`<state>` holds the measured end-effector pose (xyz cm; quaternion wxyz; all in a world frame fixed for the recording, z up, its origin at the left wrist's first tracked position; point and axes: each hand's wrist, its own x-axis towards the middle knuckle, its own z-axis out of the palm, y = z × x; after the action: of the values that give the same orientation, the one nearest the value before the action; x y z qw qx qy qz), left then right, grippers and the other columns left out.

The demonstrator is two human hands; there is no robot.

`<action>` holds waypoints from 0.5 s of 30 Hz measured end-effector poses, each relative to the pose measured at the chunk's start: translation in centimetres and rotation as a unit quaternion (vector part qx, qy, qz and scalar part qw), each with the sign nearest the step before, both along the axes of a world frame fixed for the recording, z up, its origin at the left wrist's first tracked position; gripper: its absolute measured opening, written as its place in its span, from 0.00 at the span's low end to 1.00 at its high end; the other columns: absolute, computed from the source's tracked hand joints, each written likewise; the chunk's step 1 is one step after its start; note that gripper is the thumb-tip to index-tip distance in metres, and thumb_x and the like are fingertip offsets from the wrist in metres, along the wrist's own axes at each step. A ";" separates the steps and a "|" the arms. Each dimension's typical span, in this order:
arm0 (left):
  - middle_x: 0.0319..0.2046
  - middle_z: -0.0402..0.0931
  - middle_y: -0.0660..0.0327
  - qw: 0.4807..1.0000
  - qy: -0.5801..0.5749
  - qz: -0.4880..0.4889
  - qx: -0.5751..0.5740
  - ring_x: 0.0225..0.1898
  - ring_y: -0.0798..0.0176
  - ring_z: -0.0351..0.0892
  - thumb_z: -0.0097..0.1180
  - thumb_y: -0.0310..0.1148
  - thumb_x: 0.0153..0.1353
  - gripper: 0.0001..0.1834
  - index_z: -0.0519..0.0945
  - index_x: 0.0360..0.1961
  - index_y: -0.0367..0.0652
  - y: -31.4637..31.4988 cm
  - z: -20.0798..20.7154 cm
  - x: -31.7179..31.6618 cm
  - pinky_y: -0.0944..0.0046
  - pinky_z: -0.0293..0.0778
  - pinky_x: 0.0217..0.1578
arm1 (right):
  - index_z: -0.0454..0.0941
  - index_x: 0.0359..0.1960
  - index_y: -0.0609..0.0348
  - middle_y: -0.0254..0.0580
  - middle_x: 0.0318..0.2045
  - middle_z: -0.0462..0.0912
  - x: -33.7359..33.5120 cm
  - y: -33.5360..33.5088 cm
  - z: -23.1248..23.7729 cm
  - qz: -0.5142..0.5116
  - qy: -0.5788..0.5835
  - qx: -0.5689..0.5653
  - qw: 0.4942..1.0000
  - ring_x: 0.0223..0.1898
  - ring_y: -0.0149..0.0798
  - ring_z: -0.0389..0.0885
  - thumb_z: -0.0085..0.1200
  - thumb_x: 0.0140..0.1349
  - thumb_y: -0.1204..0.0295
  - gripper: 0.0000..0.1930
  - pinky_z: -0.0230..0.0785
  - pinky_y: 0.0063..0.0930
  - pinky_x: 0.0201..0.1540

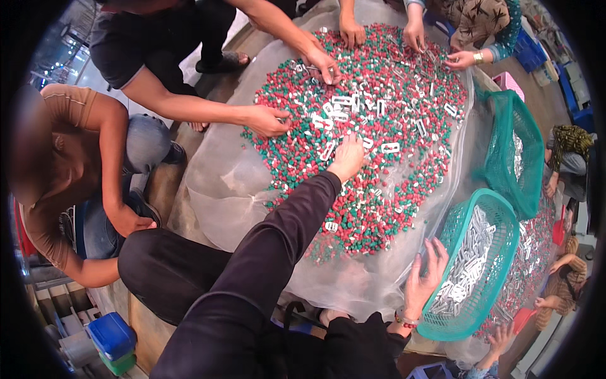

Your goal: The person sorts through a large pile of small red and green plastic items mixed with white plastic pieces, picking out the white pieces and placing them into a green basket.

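A broad heap of small red, green and white pellets (372,218) lies on a translucent sheet (233,183), with silvery slotted metal pieces (390,148) scattered through it. My left hand (347,159) reaches into the middle of the heap beside several of these pieces. Its fingers are drawn together at the surface; whatever they hold is hidden. My right hand (426,275) hovers over the near right edge of the sheet, fingers spread and holding nothing. Next to it stands a teal plastic basket (510,237) full of long silvery metal pieces (464,265).
Co-workers' hands (268,120) pick at the heap's left and far sides. A person in brown (82,120) sits at the left. Behind the teal basket is a green basket (499,145) covered with netting. Another heap (533,252) lies at the right, with people around it.
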<state>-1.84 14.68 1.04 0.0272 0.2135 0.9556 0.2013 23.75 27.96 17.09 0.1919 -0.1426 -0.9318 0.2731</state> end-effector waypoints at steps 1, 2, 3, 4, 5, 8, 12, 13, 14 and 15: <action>0.41 0.67 0.47 0.998 -0.046 -0.031 0.032 0.46 0.46 0.67 0.65 0.36 0.43 0.23 0.70 0.36 0.33 -0.4 -0.5 -0.4 0.52 0.70 0.41 | 0.75 0.43 0.59 0.48 0.47 0.70 -0.3 -0.5 0.0 0.002 -0.004 -0.040 0.999 0.46 0.44 0.72 0.48 0.52 0.85 0.16 0.67 0.33 0.45; 0.38 0.70 0.49 0.998 -0.032 -0.041 0.034 0.44 0.48 0.70 0.63 0.34 0.43 0.18 0.72 0.32 0.35 -0.8 -0.4 -0.8 0.53 0.70 0.40 | 0.75 0.43 0.59 0.48 0.47 0.70 -0.5 -0.6 0.0 0.003 -0.004 -0.040 0.999 0.46 0.44 0.72 0.48 0.52 0.85 0.16 0.67 0.33 0.45; 0.34 0.71 0.50 0.996 -0.064 -0.060 0.017 0.42 0.49 0.71 0.62 0.32 0.42 0.15 0.74 0.30 0.37 -1.4 -1.3 -1.3 0.54 0.70 0.40 | 0.76 0.42 0.59 0.47 0.46 0.70 -0.5 -0.7 -0.3 0.008 -0.021 -0.051 0.998 0.44 0.43 0.73 0.48 0.51 0.85 0.16 0.67 0.32 0.44; 0.31 0.72 0.52 0.992 -0.095 -0.078 0.000 0.40 0.50 0.72 0.61 0.30 0.42 0.11 0.76 0.28 0.39 -2.3 -2.1 -1.5 0.55 0.69 0.40 | 0.77 0.41 0.59 0.46 0.46 0.70 -0.5 -0.9 -0.5 0.014 -0.037 -0.061 0.997 0.43 0.42 0.73 0.48 0.51 0.85 0.15 0.68 0.32 0.43; 0.25 0.72 0.54 0.986 -0.113 -0.112 0.047 0.37 0.51 0.73 0.58 0.28 0.42 0.06 0.78 0.25 0.43 -2.1 -0.3 -1.0 0.56 0.70 0.39 | 0.77 0.40 0.58 0.45 0.45 0.71 -0.1 -0.2 -0.8 0.013 -0.036 -0.049 0.998 0.43 0.42 0.73 0.48 0.52 0.85 0.14 0.68 0.30 0.42; 0.26 0.72 0.59 0.950 -0.163 -0.250 0.088 0.41 0.54 0.68 0.56 0.34 0.51 0.05 0.80 0.26 0.46 -6.5 0.4 -0.7 0.59 0.65 0.43 | 0.77 0.40 0.58 0.45 0.43 0.72 -0.5 -1.2 -1.5 0.032 -0.036 -0.095 0.994 0.44 0.41 0.72 0.47 0.53 0.84 0.14 0.67 0.30 0.42; 0.32 0.70 0.57 0.951 -0.216 -0.086 0.205 0.40 0.58 0.67 0.50 0.32 0.58 0.08 0.76 0.34 0.40 -9.8 1.2 -0.5 0.57 0.64 0.44 | 0.77 0.39 0.60 0.46 0.41 0.74 -2.6 -3.5 -1.3 0.072 -0.064 -0.123 0.988 0.45 0.43 0.72 0.50 0.54 0.80 0.10 0.64 0.32 0.48; 0.35 0.68 0.58 0.925 -0.275 -0.089 0.245 0.37 0.62 0.70 0.46 0.30 0.61 0.08 0.72 0.37 0.38 -10.1 1.5 -0.9 0.61 0.69 0.38 | 0.75 0.43 0.60 0.47 0.41 0.74 -2.9 -3.4 -1.8 0.110 -0.075 -0.107 0.985 0.45 0.42 0.72 0.50 0.55 0.79 0.13 0.65 0.31 0.47; 0.35 0.68 0.58 0.926 -0.276 -0.087 0.244 0.37 0.62 0.70 0.46 0.30 0.61 0.08 0.72 0.37 0.38 -9.7 2.5 -0.6 0.61 0.69 0.38 | 0.75 0.43 0.60 0.47 0.41 0.74 -3.1 -3.7 -2.1 0.111 -0.076 -0.109 0.985 0.45 0.42 0.72 0.50 0.55 0.79 0.13 0.65 0.31 0.47; 0.36 0.68 0.59 0.847 -0.371 -0.073 0.373 0.36 0.64 0.71 0.45 0.30 0.61 0.08 0.71 0.38 0.38 -8.9 3.6 -0.1 0.64 0.70 0.34 | 0.73 0.48 0.59 0.46 0.42 0.74 -3.2 -4.0 -2.2 0.098 -0.111 -0.169 0.974 0.45 0.41 0.72 0.50 0.57 0.78 0.15 0.65 0.31 0.47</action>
<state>-1.89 5.77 4.59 0.3126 0.1860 0.7092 0.6040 20.53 23.96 14.86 0.0322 -0.1102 -0.8969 0.4271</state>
